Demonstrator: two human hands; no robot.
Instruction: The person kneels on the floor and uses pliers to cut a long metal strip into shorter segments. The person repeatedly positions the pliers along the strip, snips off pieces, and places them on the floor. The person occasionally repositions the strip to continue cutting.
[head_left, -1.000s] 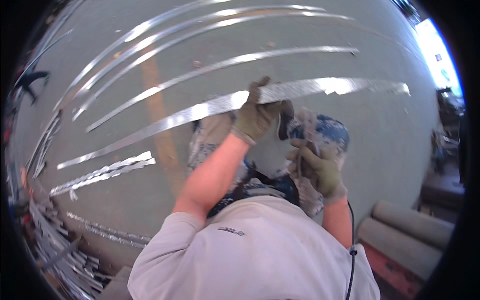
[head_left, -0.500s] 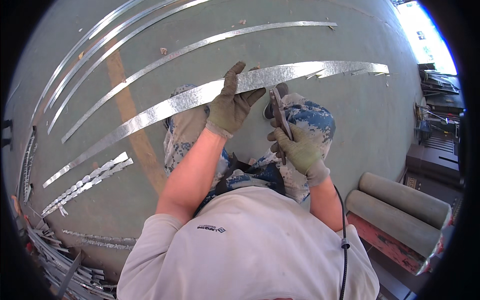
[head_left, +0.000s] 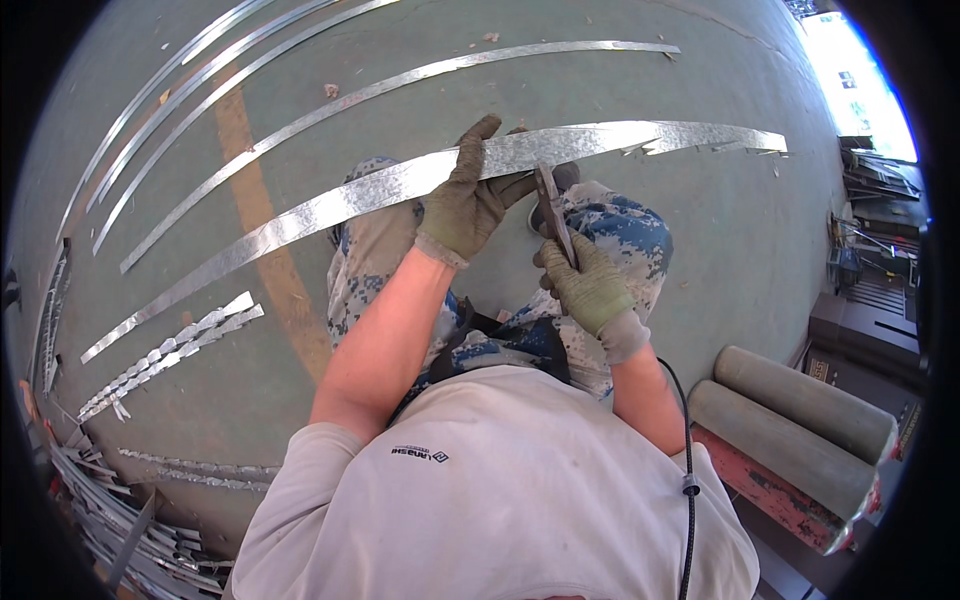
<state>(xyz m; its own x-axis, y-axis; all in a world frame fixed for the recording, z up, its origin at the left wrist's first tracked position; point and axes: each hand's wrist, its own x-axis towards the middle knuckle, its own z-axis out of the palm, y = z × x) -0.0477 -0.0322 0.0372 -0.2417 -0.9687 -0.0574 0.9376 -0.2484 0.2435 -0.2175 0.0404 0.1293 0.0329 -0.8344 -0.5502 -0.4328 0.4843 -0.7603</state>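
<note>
Across the front of me runs a long, shiny sheet-metal strip [head_left: 375, 190], with small cut tabs sticking out of its near edge toward the right end. My gloved left hand [head_left: 462, 205] grips it near the middle, thumb over the top and fingers beneath. In my gloved right hand [head_left: 590, 285] is a pair of dark metal tin snips [head_left: 552, 212]. Their blades point up at the strip's near edge, just right of my left fingers. Whether the jaws have metal between them I cannot make out. My palm hides part of the handles.
Several flat metal strips [head_left: 400, 80] lie farther off on the green floor. Notched strips [head_left: 175, 350] lie at the left, near a scrap pile [head_left: 140, 530] at the lower left. Two grey rolls [head_left: 800, 410] rest at the right, beside racks. A black cable [head_left: 688, 440] hangs by my right arm.
My right hand has brought the tin snips up and slightly left, to the strip's near edge. My left hand keeps its hold on the strip, which has shifted only slightly.
</note>
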